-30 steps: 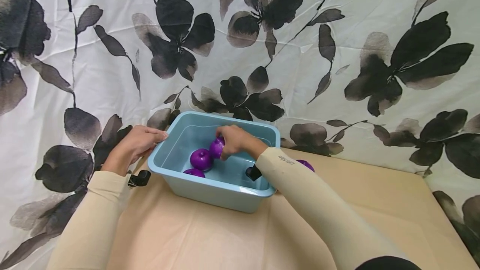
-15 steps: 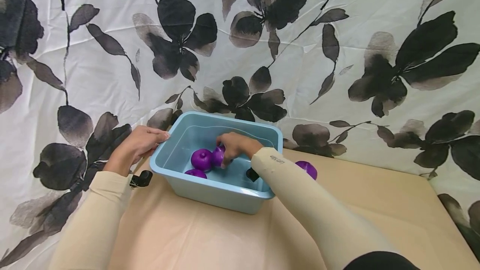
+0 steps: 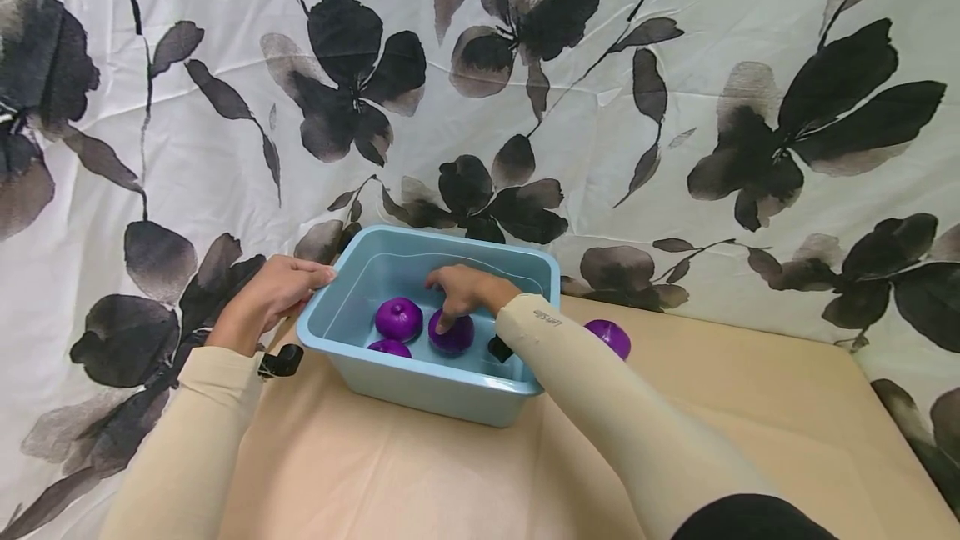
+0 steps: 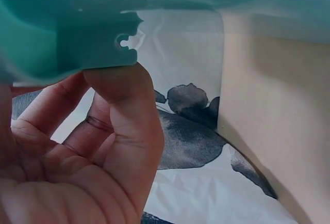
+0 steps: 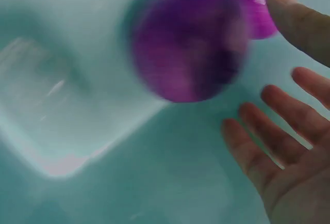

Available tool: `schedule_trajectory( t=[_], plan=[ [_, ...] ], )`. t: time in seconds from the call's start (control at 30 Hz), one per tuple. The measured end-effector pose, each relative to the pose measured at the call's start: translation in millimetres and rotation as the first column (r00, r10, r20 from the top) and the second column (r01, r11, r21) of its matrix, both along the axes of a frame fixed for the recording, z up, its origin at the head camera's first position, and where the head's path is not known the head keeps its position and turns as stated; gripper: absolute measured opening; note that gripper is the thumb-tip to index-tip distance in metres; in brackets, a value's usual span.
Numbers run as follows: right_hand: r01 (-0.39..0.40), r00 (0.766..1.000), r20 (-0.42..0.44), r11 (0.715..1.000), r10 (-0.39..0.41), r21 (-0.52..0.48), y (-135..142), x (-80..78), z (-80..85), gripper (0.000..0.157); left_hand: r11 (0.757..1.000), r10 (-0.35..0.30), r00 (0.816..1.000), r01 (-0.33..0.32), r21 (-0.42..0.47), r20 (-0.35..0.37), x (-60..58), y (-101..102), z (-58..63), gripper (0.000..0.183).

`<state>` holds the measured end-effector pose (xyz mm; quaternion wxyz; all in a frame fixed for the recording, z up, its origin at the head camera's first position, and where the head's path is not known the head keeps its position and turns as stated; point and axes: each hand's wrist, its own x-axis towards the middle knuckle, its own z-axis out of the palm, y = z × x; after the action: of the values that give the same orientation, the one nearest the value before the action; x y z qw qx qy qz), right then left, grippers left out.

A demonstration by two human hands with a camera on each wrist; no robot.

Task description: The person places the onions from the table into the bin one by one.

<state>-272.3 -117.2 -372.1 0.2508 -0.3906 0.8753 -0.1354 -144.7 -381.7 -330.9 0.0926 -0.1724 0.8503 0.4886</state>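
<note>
A light blue plastic tub [image 3: 420, 394] stands on the table; my left hand [image 3: 273, 298] pinches its left rim between thumb and fingers. In the left wrist view the thumb [image 4: 131, 110] presses the underside of the rim. Inside the tub, my right hand [image 3: 471, 288] is over a shiny round purple onion-like piece [image 3: 454, 338]. The right wrist view shows that hand's fingers [image 5: 281, 113] spread, with a gap between them and the blurred purple piece [image 5: 188, 43]. Left of it lie two similar pieces, one dimpled on top [image 3: 399, 319] and one partly hidden by the front rim [image 3: 388, 348].
Another purple piece [image 3: 611, 338] lies on the tan-covered table [image 3: 750, 390] right of the tub, partly behind my right sleeve [image 3: 622, 407]. A white cloth with dark flowers [image 3: 600, 148] hangs right behind the tub.
My right hand has lowered a purple piece onto the tub floor beside the others and let go, its fingers now spreading. The left hand keeps its hold on the rim.
</note>
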Motion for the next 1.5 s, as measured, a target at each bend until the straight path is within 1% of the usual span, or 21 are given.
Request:
schedule_trajectory(
  t=[0.07,0.13,0.2,0.23,0.3,0.43,0.5,0.57,0.63,0.7,0.8,0.87,0.9,0.97,1.07,1.13,1.17,1.23,1.3,1.4,1.5],
  plan=[
    [-0.005,1.0,0.007,0.998,0.006,-0.056,3.6,1.4,6.6,0.074,1.0,-0.002,1.0,0.002,0.0,0.003,-0.7,1.4,-1.1,0.047],
    [0.004,0.998,0.057,0.989,0.004,-0.145,8.9,3.6,16.7,0.07,1.0,-0.001,1.0,0.001,0.0,0.008,-1.3,1.8,-1.8,0.047],
    [0.042,0.992,0.124,0.968,-0.011,-0.248,17.5,6.7,29.1,0.066,1.0,-0.001,1.0,0.001,-0.003,0.009,-1.5,1.1,-2.2,0.048],
    [0.062,0.988,0.154,0.951,-0.016,-0.303,23.3,8.6,35.6,0.065,1.0,0.0,1.0,0.0,-0.001,0.009,-1.6,0.8,-2.0,0.048],
    [0.11,0.976,0.219,0.906,-0.019,-0.409,38.0,12.9,48.8,0.062,1.0,0.004,1.0,-0.004,0.002,0.011,-1.4,0.0,-1.6,0.048],
    [0.176,0.964,0.264,0.797,-0.022,-0.577,77.6,22.1,68.0,0.056,1.0,0.009,1.0,-0.009,-0.008,0.007,1.2,-4.6,-2.3,0.05],
    [0.202,0.962,0.271,0.755,-0.033,-0.624,100.1,24.4,71.2,0.053,1.0,0.008,1.0,-0.008,-0.021,0.005,4.0,-8.4,-3.1,0.052],
    [0.233,0.96,0.272,0.729,-0.066,-0.643,123.2,23.7,68.8,0.052,0.999,0.007,1.0,-0.007,-0.035,0.006,7.4,-12.9,-3.8,0.055],
    [0.283,0.951,0.281,0.713,-0.125,-0.642,146.4,19.5,59.7,0.052,0.999,0.01,1.0,-0.009,-0.047,0.013,10.2,-16.3,-3.7,0.057],
    [0.344,0.935,0.297,0.702,-0.195,-0.623,169.0,13.3,45.0,0.054,0.998,0.014,1.0,-0.012,-0.058,0.02,12.4,-19.3,-3.2,0.058],
    [0.432,0.901,0.301,0.678,-0.311,-0.594,200.8,6.1,15.4,0.054,0.997,0.019,0.999,-0.017,-0.07,0.028,13.8,-20.8,-2.2,0.057],
    [0.47,0.882,0.28,0.663,-0.379,-0.583,219.3,3.6,-7.1,0.053,0.997,0.022,0.999,-0.02,-0.073,0.026,13.4,-20.0,-2.1,0.057],
    [0.484,0.873,0.26,0.661,-0.412,-0.574,227.4,3.4,-18.9,0.054,0.997,0.025,0.999,-0.023,-0.075,0.023,12.7,-18.7,-2.1,0.057],
    [0.502,0.856,0.206,0.672,-0.473,-0.544,241.6,4.8,-42.8,0.058,0.997,0.024,0.999,-0.023,-0.078,0.021,10.8,-15.6,-2.5,0.058],
    [0.54,0.829,0.145,0.705,-0.54,-0.46,257.0,10.5,-77.9,0.07,0.997,0.021,1.0,-0.019,-0.079,0.016,6.9,-9.8,-4.4,0.058],
    [0.569,0.813,0.144,0.715,-0.565,-0.406,263.7,15.4,-95.5,0.077,0.997,0.016,1.0,-0.015,-0.078,0.017,4.9,-5.5,-5.1,0.057],
    [0.589,0.8,0.162,0.706,-0.577,-0.393,266.0,17.5,-102.3,0.079,0.997,0.016,1.0,-0.014,-0.078,0.018,4.0,-3.7,-5.3,0.056],
    [0.607,0.787,0.176,0.692,-0.591,-0.39,269.5,20.5,-109.8,0.08,0.997,0.017,1.0,-0.016,-0.075,0.018,2.8,-0.3,-5.0,0.055],
    [0.613,0.78,0.179,0.675,-0.599,-0.41,271.6,21.8,-112.4,0.08,0.997,0.024,0.999,-0.023,-0.072,0.021,2.1,2.8,-3.5,0.055],
    [0.609,0.777,0.147,0.671,-0.612,-0.423,273.7,23.0,-111.7,0.079,0.997,0.03,0.999,-0.028,-0.07,0.025,1.7,6.5,-1.0,0.055],
    [0.626,0.764,0.172,0.652,-0.622,-0.428,274.7,25.4,-111.4,0.079,0.997,0.025,0.999,-0.022,-0.072,0.03,1.8,9.1,0.6,0.055]
  ],
)
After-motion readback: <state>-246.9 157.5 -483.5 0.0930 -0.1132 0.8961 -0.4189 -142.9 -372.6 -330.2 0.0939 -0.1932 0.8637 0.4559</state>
